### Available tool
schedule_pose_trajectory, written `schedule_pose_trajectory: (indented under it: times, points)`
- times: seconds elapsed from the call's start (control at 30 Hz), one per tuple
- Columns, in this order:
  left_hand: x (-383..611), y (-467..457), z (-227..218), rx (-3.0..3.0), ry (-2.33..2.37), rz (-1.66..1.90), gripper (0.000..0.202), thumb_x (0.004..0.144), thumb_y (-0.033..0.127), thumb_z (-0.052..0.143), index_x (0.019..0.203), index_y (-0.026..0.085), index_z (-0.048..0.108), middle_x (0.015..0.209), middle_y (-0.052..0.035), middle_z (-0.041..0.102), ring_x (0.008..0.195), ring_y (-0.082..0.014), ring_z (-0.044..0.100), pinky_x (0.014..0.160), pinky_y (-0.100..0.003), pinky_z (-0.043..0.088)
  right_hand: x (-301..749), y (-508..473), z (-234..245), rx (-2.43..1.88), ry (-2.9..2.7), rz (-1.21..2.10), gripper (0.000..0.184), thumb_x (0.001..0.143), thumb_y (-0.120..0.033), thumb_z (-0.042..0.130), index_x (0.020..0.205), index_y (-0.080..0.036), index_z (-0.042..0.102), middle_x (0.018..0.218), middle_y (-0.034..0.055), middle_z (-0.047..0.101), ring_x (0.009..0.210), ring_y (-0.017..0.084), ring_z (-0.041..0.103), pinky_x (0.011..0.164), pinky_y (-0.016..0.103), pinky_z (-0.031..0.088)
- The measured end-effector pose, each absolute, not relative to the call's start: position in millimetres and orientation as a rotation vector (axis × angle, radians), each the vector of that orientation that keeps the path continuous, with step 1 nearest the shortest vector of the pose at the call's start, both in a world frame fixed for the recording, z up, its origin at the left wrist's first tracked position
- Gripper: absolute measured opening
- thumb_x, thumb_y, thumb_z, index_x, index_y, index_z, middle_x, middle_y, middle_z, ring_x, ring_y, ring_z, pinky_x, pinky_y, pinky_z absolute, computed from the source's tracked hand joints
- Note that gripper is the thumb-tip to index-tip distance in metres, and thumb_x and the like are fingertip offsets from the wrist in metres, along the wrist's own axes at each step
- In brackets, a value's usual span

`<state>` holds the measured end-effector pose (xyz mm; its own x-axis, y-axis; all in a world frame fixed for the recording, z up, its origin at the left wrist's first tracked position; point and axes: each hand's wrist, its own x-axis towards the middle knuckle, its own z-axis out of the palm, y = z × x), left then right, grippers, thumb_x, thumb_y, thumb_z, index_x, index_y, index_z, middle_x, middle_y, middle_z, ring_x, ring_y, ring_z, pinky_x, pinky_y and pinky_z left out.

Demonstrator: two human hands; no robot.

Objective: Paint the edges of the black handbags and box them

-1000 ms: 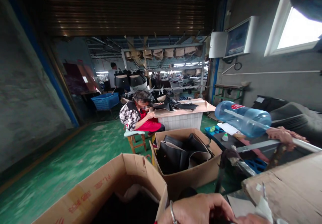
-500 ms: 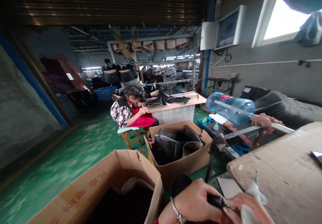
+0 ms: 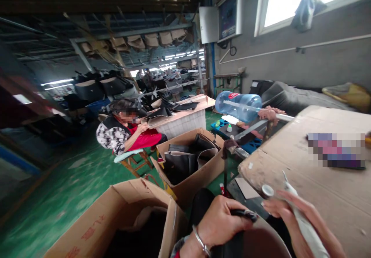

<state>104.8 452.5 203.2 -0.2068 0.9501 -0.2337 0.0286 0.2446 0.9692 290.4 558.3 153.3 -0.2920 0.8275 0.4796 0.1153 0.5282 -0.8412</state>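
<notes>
My left hand [image 3: 222,219], a metal bangle at its wrist, is closed round a black, glossy strap-like piece [image 3: 245,213]. Below it lies a smooth dark panel [image 3: 263,240]; whether the two are joined I cannot tell. My right hand [image 3: 307,219] is just to the right, apart from the left, and grips a white squeeze bottle [image 3: 308,233] whose thin nozzle points up and away. Close to its fingertips is a small round white cap [image 3: 267,190]; whether the fingers touch it is unclear.
Cardboard boxes with dark leather pieces stand in front, a nearer box [image 3: 98,219] and a farther box [image 3: 199,188]. At right is a cardboard-covered table [image 3: 278,153] with a blurred-out object. A blue water jug [image 3: 239,105] lies beyond. A seated person [image 3: 124,130] works at another table.
The view has swung right and down. My hands have drawn apart; the right one has moved away from the black piece with the white bottle. The round white cap now shows.
</notes>
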Motion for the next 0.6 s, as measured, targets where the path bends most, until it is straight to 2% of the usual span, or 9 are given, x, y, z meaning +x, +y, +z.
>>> schedule_pose_trajectory:
  times: [0.07, 0.1, 0.2, 0.27, 0.4, 0.5, 0.6]
  points:
    - [102.0, 456.4, 206.2, 0.999, 1.527, 1.103, 0.013, 0.072, 0.023, 0.076, 0.077, 0.014, 0.083, 0.062, 0.0020, 0.057, 0.063, -0.0122, 0.042, 0.060, -0.026, 0.029, 298.2, 565.8, 163.0, -0.858, -1.631, 0.811, 0.040, 0.097, -0.037, 0.062, 0.134, -0.022, 0.065, 0.093, 0.0041, 0.080, 0.077, 0.023, 0.078, 0.073, 0.028, 0.066]
    - [100.0, 458.5, 208.2, 1.005, 1.538, 1.096, 0.013, 0.073, 0.024, 0.075, 0.076, 0.013, 0.083, 0.062, 0.0014, 0.058, 0.063, -0.0125, 0.043, 0.060, -0.026, 0.029, 301.7, 570.9, 166.6, -0.900, -1.621, 0.820, 0.040, 0.099, -0.037, 0.060, 0.135, -0.022, 0.065, 0.095, 0.0044, 0.080, 0.077, 0.023, 0.078, 0.074, 0.028, 0.065]
    - [92.1, 467.0, 213.1, 0.951, 1.528, 1.116, 0.015, 0.074, 0.027, 0.078, 0.074, 0.013, 0.079, 0.065, 0.0000, 0.062, 0.065, -0.0129, 0.048, 0.062, -0.025, 0.033, 310.7, 587.4, 169.7, -0.921, -1.632, 0.783, 0.031, 0.098, -0.038, 0.060, 0.121, -0.022, 0.074, 0.113, 0.0076, 0.078, 0.093, 0.025, 0.076, 0.083, 0.033, 0.063]
    - [88.1, 475.4, 212.5, 0.832, 1.475, 1.143, 0.019, 0.072, 0.031, 0.081, 0.072, 0.013, 0.076, 0.064, 0.0003, 0.063, 0.062, -0.0124, 0.050, 0.060, -0.024, 0.034, 314.5, 595.8, 166.5, -0.942, -1.640, 0.782, 0.026, 0.097, -0.041, 0.065, 0.108, -0.021, 0.078, 0.111, 0.0081, 0.078, 0.097, 0.027, 0.074, 0.086, 0.034, 0.061]
    - [91.4, 496.2, 198.3, 0.606, 1.371, 1.167, 0.026, 0.067, 0.035, 0.087, 0.075, 0.014, 0.074, 0.063, 0.0000, 0.065, 0.057, -0.0127, 0.055, 0.056, -0.022, 0.038, 313.9, 603.6, 157.6, -1.051, -1.565, 0.906, 0.030, 0.094, -0.046, 0.070, 0.100, -0.018, 0.076, 0.094, 0.0076, 0.077, 0.080, 0.023, 0.072, 0.069, 0.029, 0.058]
    - [100.0, 509.4, 182.3, 0.577, 1.342, 1.158, 0.025, 0.066, 0.032, 0.088, 0.079, 0.013, 0.077, 0.066, -0.0019, 0.069, 0.058, -0.0132, 0.059, 0.057, -0.022, 0.042, 310.3, 606.4, 153.6, -1.088, -1.569, 0.984, 0.032, 0.095, -0.050, 0.069, 0.097, -0.017, 0.072, 0.079, 0.0034, 0.072, 0.065, 0.018, 0.064, 0.055, 0.026, 0.050]
    - [105.3, 516.7, 169.6, 0.590, 1.359, 1.136, 0.027, 0.066, 0.032, 0.088, 0.082, 0.013, 0.080, 0.070, -0.0043, 0.073, 0.061, -0.0150, 0.062, 0.058, -0.022, 0.046, 307.8, 608.0, 150.7, -1.054, -1.588, 1.032, 0.034, 0.094, -0.051, 0.069, 0.094, -0.018, 0.072, 0.080, 0.0029, 0.071, 0.064, 0.018, 0.062, 0.055, 0.026, 0.047]
